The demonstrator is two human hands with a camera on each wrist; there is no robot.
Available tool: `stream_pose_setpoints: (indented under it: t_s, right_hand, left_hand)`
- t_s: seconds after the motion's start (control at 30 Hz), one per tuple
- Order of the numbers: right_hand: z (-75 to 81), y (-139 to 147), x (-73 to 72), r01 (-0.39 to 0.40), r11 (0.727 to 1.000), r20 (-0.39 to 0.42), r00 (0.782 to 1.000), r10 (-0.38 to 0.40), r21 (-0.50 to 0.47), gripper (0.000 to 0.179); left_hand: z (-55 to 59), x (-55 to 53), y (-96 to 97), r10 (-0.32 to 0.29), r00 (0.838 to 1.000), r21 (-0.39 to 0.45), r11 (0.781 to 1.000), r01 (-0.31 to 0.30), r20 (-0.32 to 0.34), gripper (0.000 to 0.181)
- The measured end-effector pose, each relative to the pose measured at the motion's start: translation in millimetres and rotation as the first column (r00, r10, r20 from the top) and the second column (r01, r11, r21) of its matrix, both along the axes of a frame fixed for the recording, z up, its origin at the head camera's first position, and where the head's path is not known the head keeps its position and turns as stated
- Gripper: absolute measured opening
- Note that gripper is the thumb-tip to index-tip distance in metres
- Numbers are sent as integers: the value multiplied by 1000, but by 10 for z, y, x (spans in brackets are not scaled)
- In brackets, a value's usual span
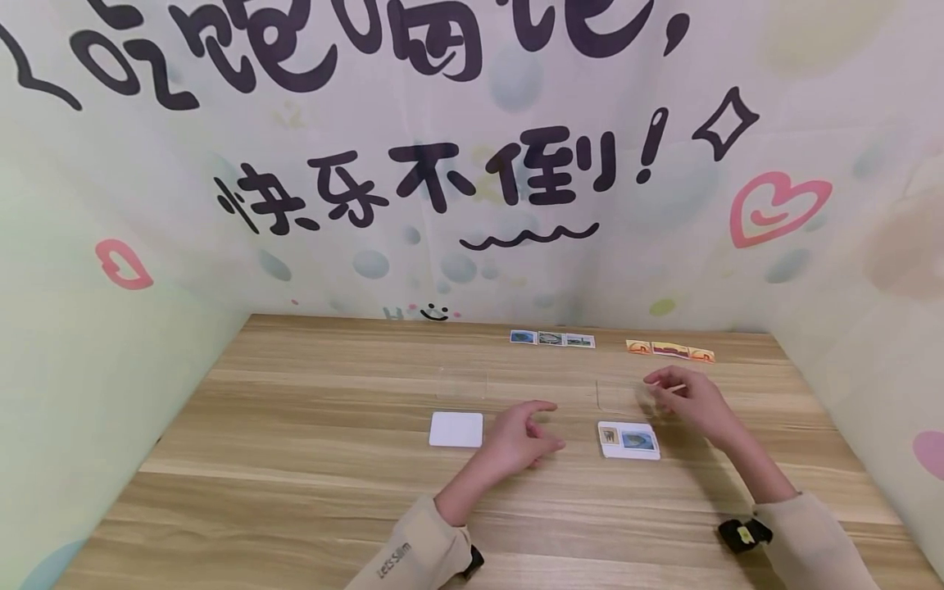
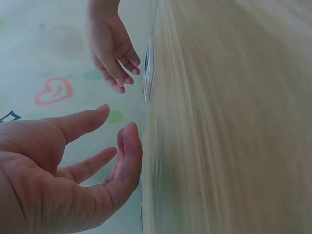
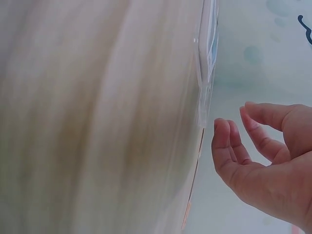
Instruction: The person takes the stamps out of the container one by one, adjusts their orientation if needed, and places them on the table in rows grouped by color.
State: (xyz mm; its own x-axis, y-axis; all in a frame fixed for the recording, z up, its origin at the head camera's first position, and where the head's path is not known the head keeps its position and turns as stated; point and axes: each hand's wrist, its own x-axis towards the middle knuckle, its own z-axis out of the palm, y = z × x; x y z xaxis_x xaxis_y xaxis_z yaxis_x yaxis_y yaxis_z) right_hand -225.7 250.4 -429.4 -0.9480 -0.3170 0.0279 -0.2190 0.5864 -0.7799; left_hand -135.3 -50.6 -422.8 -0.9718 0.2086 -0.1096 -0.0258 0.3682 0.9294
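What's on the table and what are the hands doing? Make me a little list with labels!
Table: wood pattern
Left hand: holding nothing, near a plain white card
Right hand: holding nothing, near a clear sheet
Picture card: white, two pictures on it
Back left row: three small pictures
Back right row: three small pictures, orange and red

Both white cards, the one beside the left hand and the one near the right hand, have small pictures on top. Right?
Not quite: the white card beside the left hand has a plain top. Only the other card, near the right hand, bears small pictures; see the head view.
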Motion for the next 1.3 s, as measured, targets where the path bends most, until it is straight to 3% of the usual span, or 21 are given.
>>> stream_pose_setpoints:
  t_s: [0.43,1.1,1.3]
  right_hand:
    - [-2,0,43,-14,1000,39,999,15,-24,24]
    - [19,47,153,-6,999,82,997,2,37,24]
    - [6,74,187,-17,1000,91,996,15,15,23]
  left_hand:
    - [-34,-29,86,-13,1000,39,999,12,24,55]
    - [-68,-59,258,-37,999,-14,999,37,34,54]
    - [-62,-47,331,-23,999,-31,999,24,37,54]
